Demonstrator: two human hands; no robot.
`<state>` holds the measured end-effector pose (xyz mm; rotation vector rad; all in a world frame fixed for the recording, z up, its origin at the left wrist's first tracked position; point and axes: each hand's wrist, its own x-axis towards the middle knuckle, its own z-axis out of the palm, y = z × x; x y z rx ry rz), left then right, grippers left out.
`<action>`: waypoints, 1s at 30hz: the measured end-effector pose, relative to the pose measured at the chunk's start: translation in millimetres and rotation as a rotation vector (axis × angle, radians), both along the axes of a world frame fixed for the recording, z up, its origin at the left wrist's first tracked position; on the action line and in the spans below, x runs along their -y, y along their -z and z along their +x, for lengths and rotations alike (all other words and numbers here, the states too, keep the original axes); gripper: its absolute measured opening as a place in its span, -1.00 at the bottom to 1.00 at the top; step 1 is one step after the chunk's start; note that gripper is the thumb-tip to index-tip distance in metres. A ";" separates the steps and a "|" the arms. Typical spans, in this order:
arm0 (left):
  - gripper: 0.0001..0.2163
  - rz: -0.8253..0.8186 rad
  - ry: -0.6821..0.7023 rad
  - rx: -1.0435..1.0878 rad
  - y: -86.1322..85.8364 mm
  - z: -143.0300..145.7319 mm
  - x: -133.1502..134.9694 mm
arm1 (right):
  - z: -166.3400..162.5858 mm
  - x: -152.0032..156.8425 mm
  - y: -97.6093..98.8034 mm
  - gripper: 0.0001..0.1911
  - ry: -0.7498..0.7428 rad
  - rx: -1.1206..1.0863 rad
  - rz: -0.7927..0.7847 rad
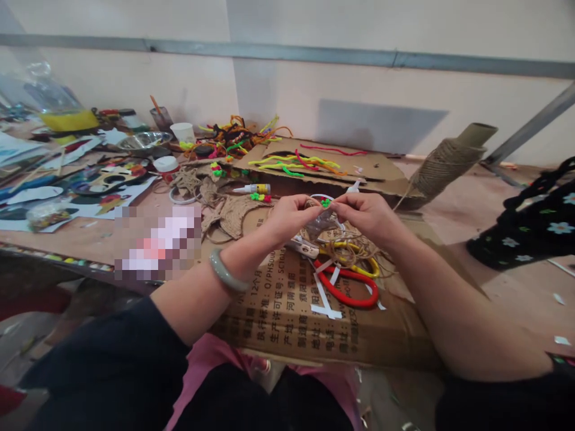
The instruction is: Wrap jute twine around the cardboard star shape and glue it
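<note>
In front of my chest, above the cardboard, both hands meet at a small green and red fuzzy piece [325,203], which looks like bent pipe cleaner. My left hand [291,214], with a pale bangle [223,270] on its wrist, pinches the left side. From the right, my right hand [369,214] pinches it with thumb and forefinger. Just below lie scissors [353,287] with red and yellow handles, loose twine [344,246] and strips of white tape [327,310]. A small glue bottle [252,188] and braided twine pieces [233,216] rest left of my hands.
A printed cardboard box [287,323] forms the work surface. Behind are colourful pipe cleaners [296,164] on a cardboard flap. A twine spool [447,161] leans at the right, beside a black flowered bag [543,227]. A metal bowl [144,140] and paper cup [182,131] stand back left.
</note>
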<state>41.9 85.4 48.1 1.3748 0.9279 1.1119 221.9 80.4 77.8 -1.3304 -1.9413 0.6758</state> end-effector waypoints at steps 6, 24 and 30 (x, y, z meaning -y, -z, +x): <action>-0.87 -0.046 0.009 -0.005 0.7 0.4 2.8 | -1.7 3.2 5.1 -0.73 0.043 -0.042 -0.037; -0.85 -0.205 -0.001 0.025 -4.4 -8.3 3.4 | -3.9 12.6 13.4 -0.77 0.069 0.052 0.084; -0.85 -0.118 -0.029 0.024 -3.9 -8.3 3.4 | -2.4 12.8 16.9 -0.68 0.053 0.006 0.067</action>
